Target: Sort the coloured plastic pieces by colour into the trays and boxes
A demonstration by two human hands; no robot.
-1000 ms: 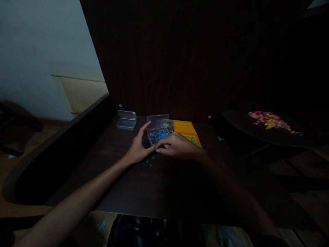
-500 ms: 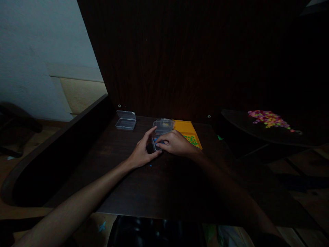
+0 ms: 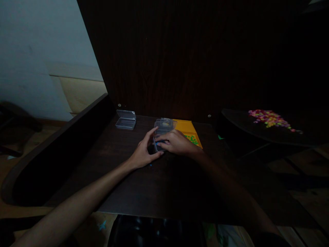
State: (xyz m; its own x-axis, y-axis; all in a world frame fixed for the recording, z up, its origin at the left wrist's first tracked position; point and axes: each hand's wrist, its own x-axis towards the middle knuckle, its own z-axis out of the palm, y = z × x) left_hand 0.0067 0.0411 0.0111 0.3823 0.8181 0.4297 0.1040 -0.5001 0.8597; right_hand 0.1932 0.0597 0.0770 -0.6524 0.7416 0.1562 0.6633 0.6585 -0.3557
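Note:
My left hand (image 3: pixel 144 151) curves around the left end of a clear plastic box (image 3: pixel 158 149), thumb at the near edge and forefinger by the far corner. Inside the box, the fingertips of my right hand (image 3: pixel 176 142) are bent together over small blue pieces (image 3: pixel 157 144). Whether a piece is pinched between them is hidden. The box's clear lid (image 3: pixel 161 127) stands open at the back. Partly behind my right hand lies an open yellow case (image 3: pixel 185 127) with small green pieces (image 3: pixel 192 139) in it.
Another open clear box (image 3: pixel 125 124) stands at the back left of the dark table (image 3: pixel 128 192). One tiny blue piece (image 3: pixel 150 165) lies near my left wrist. Pink and yellow pieces (image 3: pixel 271 120) are heaped on a side shelf. A raised panel (image 3: pixel 59 147) borders the left.
The clear box and my left hand have shifted slightly to the right. My right fingers stay inside the box, and less blue shows around them.

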